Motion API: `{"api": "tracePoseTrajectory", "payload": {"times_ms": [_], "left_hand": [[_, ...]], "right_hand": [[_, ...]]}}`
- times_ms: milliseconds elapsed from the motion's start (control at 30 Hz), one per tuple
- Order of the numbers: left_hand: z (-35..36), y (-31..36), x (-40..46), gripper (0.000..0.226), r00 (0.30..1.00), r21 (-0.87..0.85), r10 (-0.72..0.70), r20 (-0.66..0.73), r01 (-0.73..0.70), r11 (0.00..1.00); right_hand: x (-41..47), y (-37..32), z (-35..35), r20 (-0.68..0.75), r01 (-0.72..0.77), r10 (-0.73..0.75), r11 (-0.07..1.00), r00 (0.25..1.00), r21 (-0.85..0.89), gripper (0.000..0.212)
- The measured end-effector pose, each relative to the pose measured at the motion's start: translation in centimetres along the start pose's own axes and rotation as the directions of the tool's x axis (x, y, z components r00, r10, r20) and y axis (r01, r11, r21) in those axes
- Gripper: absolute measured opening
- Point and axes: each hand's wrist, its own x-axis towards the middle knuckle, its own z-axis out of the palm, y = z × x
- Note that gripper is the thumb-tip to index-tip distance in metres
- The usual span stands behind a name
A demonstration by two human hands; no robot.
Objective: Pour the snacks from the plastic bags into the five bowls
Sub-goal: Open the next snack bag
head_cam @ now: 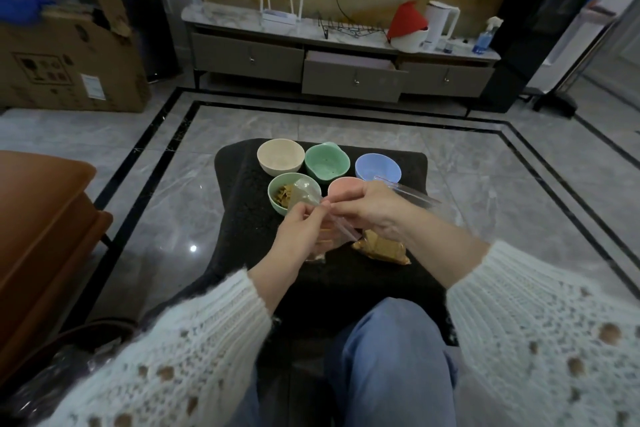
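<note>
Bag film is what you are handling here: thin, clear, limp and slick, so it is likely to slip and crumple unless you pinch it right at the mouth. Your left hand [304,229] and right hand [367,208] are both pinching the top edge of the clear plastic bag [337,230], fingers curled on the film, held just above the dark padded stool [242,191] in front of the bowls. You appear to be pulling the mouth open. The snacks inside are probably light and brittle; support the bag low when tipping.

Surroundings you are working around:
- The light green bowl [294,192] is already holding brown snacks, with a spent bag lying partly in it.
- The pink bowl [341,187] is sitting directly behind your hands, partly hidden.
- The cream bowl [280,156], the darker green bowl [327,161] and the blue bowl [377,166] are standing in the back row; no snacks are showing in them.
- A full snack bag [381,248] is lying under your right wrist, where it could be knocked.

Bowls are standing close together, so spillage between them is a risk.
</note>
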Motion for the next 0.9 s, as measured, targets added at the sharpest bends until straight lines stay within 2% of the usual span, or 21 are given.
{"api": "tracePoseTrajectory", "payload": {"times_ms": [133, 267, 367, 567, 667, 767, 900], "left_hand": [[-0.4, -0.1, -0.5, 0.024, 0.999, 0.063, 0.027, -0.031, -0.025, 0.998], [-1.0, -0.2, -0.9, 0.026, 1.000, 0.118, -0.019, -0.011, 0.020, 0.993], [-1.3, 0.1, -1.1, 0.027, 0.999, 0.095, -0.032, 0.019, 0.030, 0.995], [-2.0, 0.7, -1.1, 0.028, 0.993, 0.097, 0.012, 0.114, -0.024, 0.995], [-1.9, 1.2, -0.8, 0.029, 0.991, 0.179, 0.065, 0.119, -0.086, 0.980], [-1.5, 1.8, -0.4, 0.027, 0.984, 0.244, 0.121, 0.129, -0.149, 0.958], [-1.4, 3.2, -0.2, 0.028, 0.975, 0.298, 0.190, 0.117, -0.217, 0.929]], "right_hand": [[-0.6, 1.4, 1.7, 0.054, -0.131, 0.123, 0.971, 0.991, 0.197, 0.015], [-0.8, 2.3, 2.5, 0.060, -0.173, 0.164, 0.957, 0.985, 0.234, 0.018], [-0.9, 2.2, 2.5, 0.081, -0.211, 0.196, 0.933, 0.977, 0.291, 0.017], [-1.3, 0.8, 2.1, 0.127, -0.282, 0.253, 0.882, 0.959, 0.376, 0.013], [-1.3, -0.5, 1.9, 0.114, -0.229, 0.206, 0.937, 0.972, 0.264, 0.015], [-1.3, -2.0, 1.6, 0.037, -0.113, 0.112, 0.994, 0.993, 0.013, 0.015], [-1.1, -3.5, 1.2, -0.067, 0.041, -0.064, 0.951, 0.996, -0.305, 0.007]]}}
